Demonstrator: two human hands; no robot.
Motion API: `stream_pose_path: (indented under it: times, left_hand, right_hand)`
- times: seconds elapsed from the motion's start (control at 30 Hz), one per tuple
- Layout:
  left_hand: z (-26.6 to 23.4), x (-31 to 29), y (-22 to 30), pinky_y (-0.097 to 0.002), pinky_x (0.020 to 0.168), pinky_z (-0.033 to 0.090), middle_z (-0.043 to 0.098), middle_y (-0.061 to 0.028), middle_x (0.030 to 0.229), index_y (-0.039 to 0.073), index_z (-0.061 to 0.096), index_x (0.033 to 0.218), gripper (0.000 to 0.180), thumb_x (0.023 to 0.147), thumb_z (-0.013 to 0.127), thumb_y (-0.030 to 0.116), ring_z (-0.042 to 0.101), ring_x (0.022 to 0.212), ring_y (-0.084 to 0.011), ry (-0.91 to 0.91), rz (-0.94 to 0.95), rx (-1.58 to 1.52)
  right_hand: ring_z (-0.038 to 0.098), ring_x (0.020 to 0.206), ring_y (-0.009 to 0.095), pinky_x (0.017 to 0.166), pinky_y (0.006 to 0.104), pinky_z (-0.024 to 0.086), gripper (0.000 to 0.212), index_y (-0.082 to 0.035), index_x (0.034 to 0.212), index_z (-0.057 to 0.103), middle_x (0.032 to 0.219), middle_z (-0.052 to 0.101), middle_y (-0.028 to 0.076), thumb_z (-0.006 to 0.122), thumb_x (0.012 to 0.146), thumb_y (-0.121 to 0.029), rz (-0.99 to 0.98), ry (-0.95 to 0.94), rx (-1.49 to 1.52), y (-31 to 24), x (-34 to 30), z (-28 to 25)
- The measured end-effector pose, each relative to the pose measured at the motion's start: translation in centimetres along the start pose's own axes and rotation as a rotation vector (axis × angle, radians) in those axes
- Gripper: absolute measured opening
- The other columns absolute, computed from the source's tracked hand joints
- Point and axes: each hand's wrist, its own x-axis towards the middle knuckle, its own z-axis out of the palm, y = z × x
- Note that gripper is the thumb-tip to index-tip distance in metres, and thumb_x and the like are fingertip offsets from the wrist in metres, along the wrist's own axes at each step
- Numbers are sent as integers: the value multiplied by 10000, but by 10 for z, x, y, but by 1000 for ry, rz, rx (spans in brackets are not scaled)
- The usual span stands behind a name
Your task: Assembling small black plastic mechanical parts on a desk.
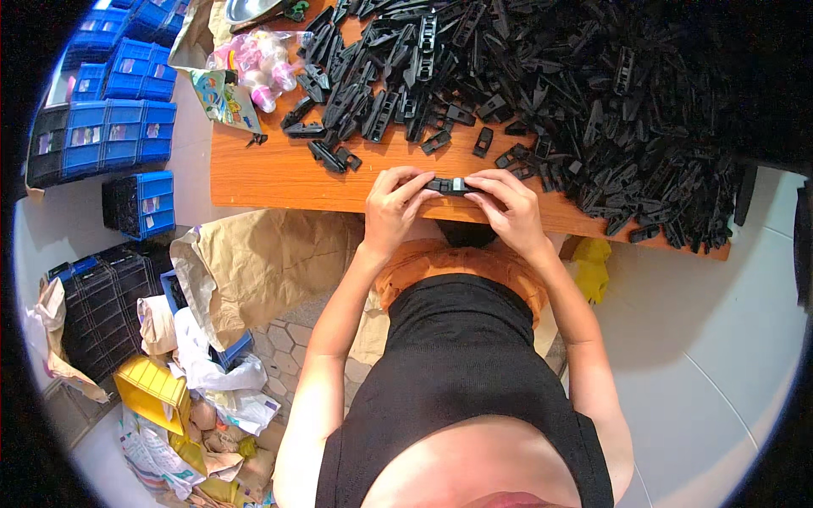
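Observation:
A small black plastic part (444,185) with a pale patch near its right end is held level over the front edge of the wooden table (288,182). My left hand (395,207) pinches its left end between thumb and fingers. On its right end, my right hand (508,207) has the same kind of grip. Just beyond my hands lie loose black plastic pieces (483,142), some of them short with an opening in the middle. Behind these rises a large heap of black plastic parts (559,76), many long and narrow.
At the table's back left sit a clear bag with pink-and-white items (262,68), a colourful packet (224,100) and a metal bowl (251,8). Blue crates (118,131) are stacked at the left. Below them are brown paper (262,262), a yellow crate (152,389) and crumpled bags.

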Motion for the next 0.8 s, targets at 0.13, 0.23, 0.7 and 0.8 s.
stream_pose_path:
  times: [0.13,0.23,0.7,0.8]
  left_hand:
    - [-1,-2,-3,-326,705,503,641,-68,908,82,723,1005,327,682,780,81,601,815,-223,22,-7,-16]
    - [1,-1,-6,-322,685,507,640,-47,857,99,728,996,326,676,786,122,600,773,-212,42,11,-25]
    - [4,28,-4,-316,586,484,613,-100,844,13,623,1024,257,811,727,112,592,659,-207,185,-219,-206]
    - [9,46,-5,-310,591,485,616,-78,820,22,596,1012,212,857,692,130,587,647,-193,303,-267,58]
  right_hand:
    - [639,870,265,746,339,532,293,-5,1009,680,947,657,123,736,724,26,9,-14,-56,3,-2,-4]
    - [641,867,263,742,340,531,303,-17,996,693,927,665,115,746,701,27,-62,-3,-84,5,1,-2]
    - [621,943,279,804,361,507,253,-20,970,684,988,647,103,742,724,-28,-94,-325,-92,-9,1,-23]
    - [630,924,301,781,376,514,219,1,990,656,971,619,132,706,806,-108,1,-312,-76,-25,2,-28]
